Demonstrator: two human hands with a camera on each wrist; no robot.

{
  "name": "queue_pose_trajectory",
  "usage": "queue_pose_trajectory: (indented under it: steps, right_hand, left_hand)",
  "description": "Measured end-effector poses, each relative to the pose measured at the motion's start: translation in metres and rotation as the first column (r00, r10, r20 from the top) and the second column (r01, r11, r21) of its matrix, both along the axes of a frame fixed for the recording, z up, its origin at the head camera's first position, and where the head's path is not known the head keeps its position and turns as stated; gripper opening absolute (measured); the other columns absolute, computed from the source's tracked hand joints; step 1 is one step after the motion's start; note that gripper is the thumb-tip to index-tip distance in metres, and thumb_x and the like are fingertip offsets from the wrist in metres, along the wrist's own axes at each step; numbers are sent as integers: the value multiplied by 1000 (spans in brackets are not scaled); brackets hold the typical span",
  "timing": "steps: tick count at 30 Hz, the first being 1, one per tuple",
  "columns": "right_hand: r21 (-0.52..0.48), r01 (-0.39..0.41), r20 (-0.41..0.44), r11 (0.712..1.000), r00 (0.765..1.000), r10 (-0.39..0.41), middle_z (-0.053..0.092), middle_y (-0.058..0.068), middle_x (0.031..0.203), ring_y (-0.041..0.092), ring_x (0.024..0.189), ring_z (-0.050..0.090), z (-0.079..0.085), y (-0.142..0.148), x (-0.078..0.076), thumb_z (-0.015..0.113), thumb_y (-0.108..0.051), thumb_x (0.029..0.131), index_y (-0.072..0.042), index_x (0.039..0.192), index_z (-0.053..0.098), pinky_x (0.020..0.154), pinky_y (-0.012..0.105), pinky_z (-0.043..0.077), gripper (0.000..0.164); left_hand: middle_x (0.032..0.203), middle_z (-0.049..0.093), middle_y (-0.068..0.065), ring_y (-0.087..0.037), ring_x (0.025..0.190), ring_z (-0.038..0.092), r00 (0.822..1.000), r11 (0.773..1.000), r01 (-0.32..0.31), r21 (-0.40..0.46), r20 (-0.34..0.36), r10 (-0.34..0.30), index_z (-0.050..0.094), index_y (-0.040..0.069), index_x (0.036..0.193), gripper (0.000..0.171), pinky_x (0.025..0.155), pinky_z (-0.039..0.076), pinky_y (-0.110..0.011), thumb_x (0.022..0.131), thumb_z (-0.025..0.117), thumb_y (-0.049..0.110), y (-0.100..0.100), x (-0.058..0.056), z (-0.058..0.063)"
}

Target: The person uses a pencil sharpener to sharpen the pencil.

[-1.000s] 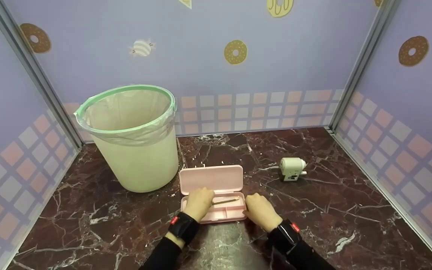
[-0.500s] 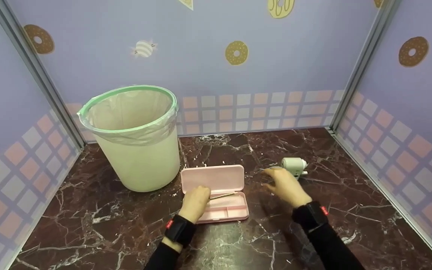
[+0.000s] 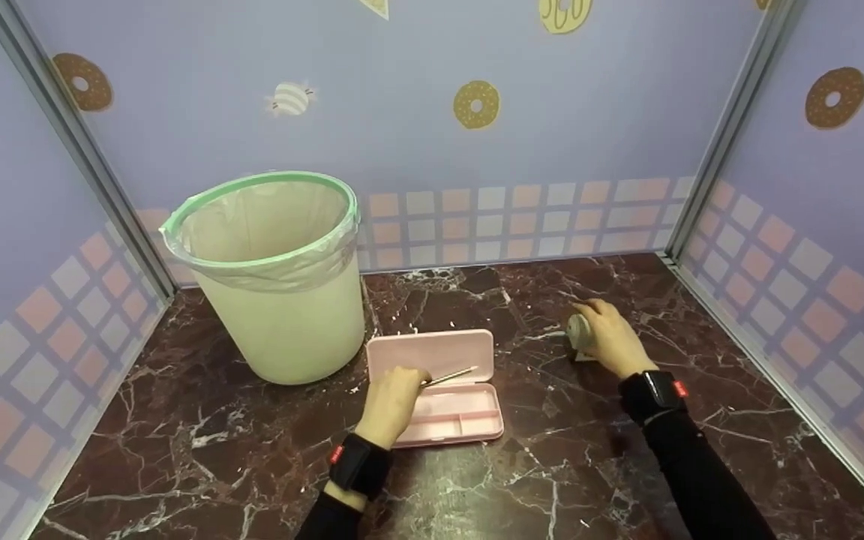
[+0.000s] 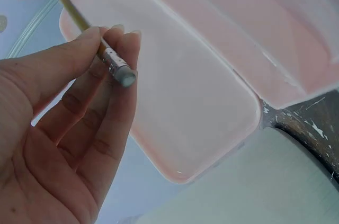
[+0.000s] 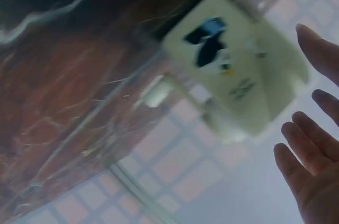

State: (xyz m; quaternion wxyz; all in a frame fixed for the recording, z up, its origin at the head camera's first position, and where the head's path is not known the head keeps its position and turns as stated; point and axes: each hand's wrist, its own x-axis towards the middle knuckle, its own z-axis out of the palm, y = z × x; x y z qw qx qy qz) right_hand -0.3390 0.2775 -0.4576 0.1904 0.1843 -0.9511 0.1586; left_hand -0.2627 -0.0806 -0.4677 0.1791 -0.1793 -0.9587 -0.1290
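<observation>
Between thumb and fingers, my left hand (image 3: pixel 391 405) pinches a pencil (image 3: pixel 453 376). Its eraser end, with a metal band, points toward the camera in the left wrist view. Below and beside that hand lies an open pink pencil case (image 3: pixel 479 427) with a divided tray; its lid is tipped back. My right hand (image 3: pixel 615 342) is over a small hand-crank pencil sharpener (image 3: pixel 579 330) and partly covers it in the head view. In the right wrist view the fingers are spread apart beside the sharpener's pale body (image 5: pixel 233 70), with a gap visible between them.
A tall pale green bin (image 3: pixel 289 330) with a bag liner stands behind and left of the case. Patterned panels (image 3: pixel 417 150) enclose the dark marble tabletop (image 3: pixel 267 465) at the back and sides. Small white scraps lie near the bin.
My right hand has left the case's right edge and moved right and away to the sharpener. My left hand has lifted the pencil slightly out of the tray, its far end tilting up.
</observation>
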Motion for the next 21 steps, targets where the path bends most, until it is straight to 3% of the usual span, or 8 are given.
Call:
queue_pose_trajectory:
  steps: [5, 13, 21]
  right_hand:
    - [17, 6, 83, 1000, 997, -7, 60, 31, 120, 49, 115, 56, -2, 8, -7, 79, 11, 69, 10, 125, 57, 100, 60, 45, 60]
    - [61, -3, 145, 998, 989, -6, 64, 32, 113, 50, 108, 60, -1, 13, -20, 75, 13, 73, 12, 118, 60, 95, 58, 48, 48]
    - [52, -25, 195, 998, 981, 14, 68, 30, 102, 48, 98, 62, 0, 14, -31, 80, 9, 69, 12, 110, 64, 89, 58, 50, 44]
  left_hand:
    - [79, 76, -4, -27, 68, 71, 1000, 1000, 1, -15, -19, -1, 77, 18, 86, 10, 53, 53, -38, 83, 67, 19, -3, -2, 1]
    - [73, 74, -4, -27, 63, 69, 999, 1000, 7, -8, -36, -7, 76, 17, 78, 11, 50, 50, -39, 81, 67, 20, -8, -4, 5]
    - [74, 75, -4, -27, 63, 69, 1000, 1000, 1, -10, -28, -1, 76, 17, 79, 9, 49, 49, -38, 81, 68, 21, -12, -4, 3]
